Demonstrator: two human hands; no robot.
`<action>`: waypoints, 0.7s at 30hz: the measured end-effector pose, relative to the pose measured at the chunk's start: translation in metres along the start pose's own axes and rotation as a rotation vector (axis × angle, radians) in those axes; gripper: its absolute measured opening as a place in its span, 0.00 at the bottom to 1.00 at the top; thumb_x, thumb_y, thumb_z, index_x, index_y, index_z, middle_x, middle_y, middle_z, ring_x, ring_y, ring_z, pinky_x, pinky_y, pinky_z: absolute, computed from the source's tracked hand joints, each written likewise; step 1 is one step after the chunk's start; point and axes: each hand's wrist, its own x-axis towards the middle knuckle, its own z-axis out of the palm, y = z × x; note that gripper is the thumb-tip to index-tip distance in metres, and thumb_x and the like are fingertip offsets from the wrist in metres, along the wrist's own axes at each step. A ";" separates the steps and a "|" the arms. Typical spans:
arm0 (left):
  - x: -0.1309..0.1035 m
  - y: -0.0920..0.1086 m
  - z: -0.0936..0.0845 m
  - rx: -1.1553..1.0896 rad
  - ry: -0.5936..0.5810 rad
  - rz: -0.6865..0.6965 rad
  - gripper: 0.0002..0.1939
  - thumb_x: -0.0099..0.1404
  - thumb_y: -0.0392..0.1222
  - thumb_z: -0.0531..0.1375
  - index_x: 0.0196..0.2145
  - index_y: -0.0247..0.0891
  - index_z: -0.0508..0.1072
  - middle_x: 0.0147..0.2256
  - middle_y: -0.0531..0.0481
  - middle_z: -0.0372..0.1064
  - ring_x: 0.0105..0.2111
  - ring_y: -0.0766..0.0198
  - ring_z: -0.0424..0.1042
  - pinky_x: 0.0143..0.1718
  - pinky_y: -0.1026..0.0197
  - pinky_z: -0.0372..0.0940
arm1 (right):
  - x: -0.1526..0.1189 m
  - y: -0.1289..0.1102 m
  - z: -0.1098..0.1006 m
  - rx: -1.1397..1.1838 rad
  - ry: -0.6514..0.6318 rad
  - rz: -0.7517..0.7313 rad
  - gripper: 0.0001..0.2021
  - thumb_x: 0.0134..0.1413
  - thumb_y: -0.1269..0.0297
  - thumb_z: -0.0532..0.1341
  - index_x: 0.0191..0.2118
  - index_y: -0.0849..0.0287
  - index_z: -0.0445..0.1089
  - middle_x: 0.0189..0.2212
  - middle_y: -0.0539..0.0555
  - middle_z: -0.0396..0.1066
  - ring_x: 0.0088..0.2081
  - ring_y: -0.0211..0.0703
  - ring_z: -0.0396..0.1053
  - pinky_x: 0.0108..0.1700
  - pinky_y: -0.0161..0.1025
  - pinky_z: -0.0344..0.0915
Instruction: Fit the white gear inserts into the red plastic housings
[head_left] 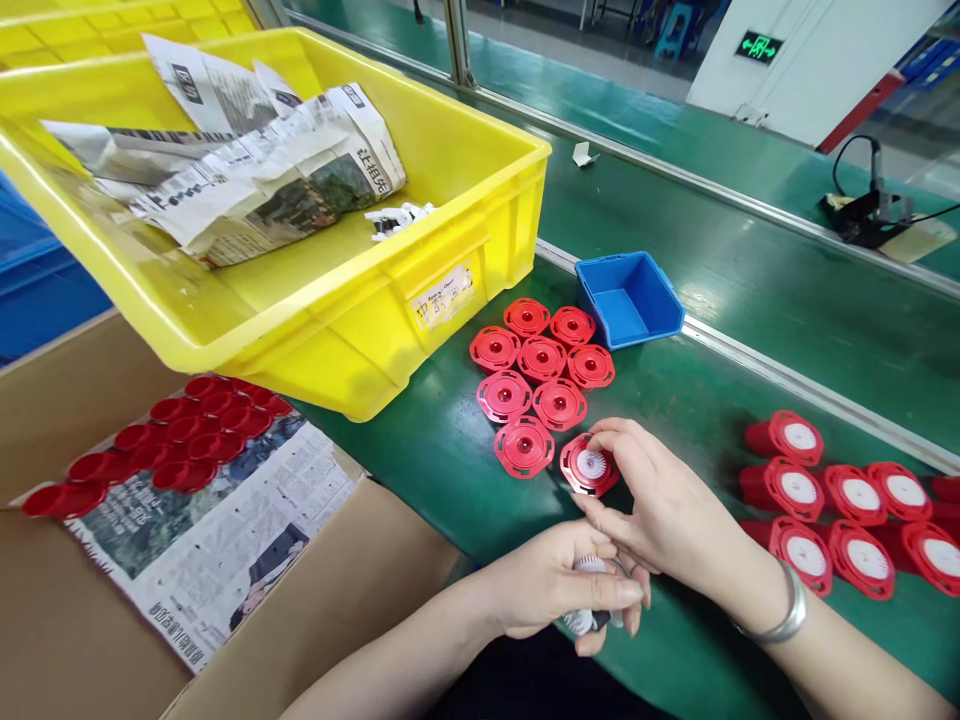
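Observation:
My left hand [574, 590] is closed around several small white gears [590, 566], with a bit of black showing among them. Just above it, the fingers and thumb of my right hand [652, 490] span the flange of a red round housing [568, 462]. A white toothed gear [592, 464] sits in the middle of that housing, and my index finger lies at its edge. Behind it stand several more red flanged housings [541, 357] with open tops and no white gear in them. To the right, red housings [801, 555] with white discs on top stand in rows.
A yellow bin [480, 240] holds crumpled newspaper [300, 170] and a few small white parts [397, 218]. By the red housings is a blue tray [630, 300]. At left, a cardboard box [397, 560] contains red cups [187, 430] on newspaper. A metal rail [810, 385] crosses the green table.

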 end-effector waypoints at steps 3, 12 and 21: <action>0.000 -0.002 0.001 -0.042 0.030 0.047 0.17 0.61 0.45 0.70 0.42 0.33 0.73 0.33 0.48 0.68 0.27 0.71 0.70 0.17 0.74 0.62 | -0.011 0.005 -0.008 -0.074 0.032 0.007 0.16 0.65 0.64 0.62 0.54 0.59 0.59 0.53 0.64 0.67 0.54 0.53 0.68 0.54 0.51 0.72; 0.001 0.000 0.002 -0.005 0.018 0.029 0.16 0.64 0.46 0.67 0.45 0.35 0.71 0.32 0.50 0.69 0.19 0.77 0.62 0.17 0.75 0.60 | -0.052 0.025 0.002 -0.110 0.172 0.084 0.18 0.66 0.68 0.62 0.58 0.59 0.61 0.61 0.67 0.61 0.61 0.52 0.64 0.60 0.50 0.68; -0.001 -0.003 0.002 -0.005 0.046 0.049 0.14 0.64 0.45 0.67 0.44 0.36 0.72 0.32 0.50 0.67 0.23 0.74 0.63 0.17 0.74 0.61 | -0.048 0.018 0.003 0.957 0.452 0.565 0.09 0.61 0.63 0.68 0.44 0.52 0.69 0.50 0.53 0.74 0.49 0.40 0.74 0.50 0.35 0.72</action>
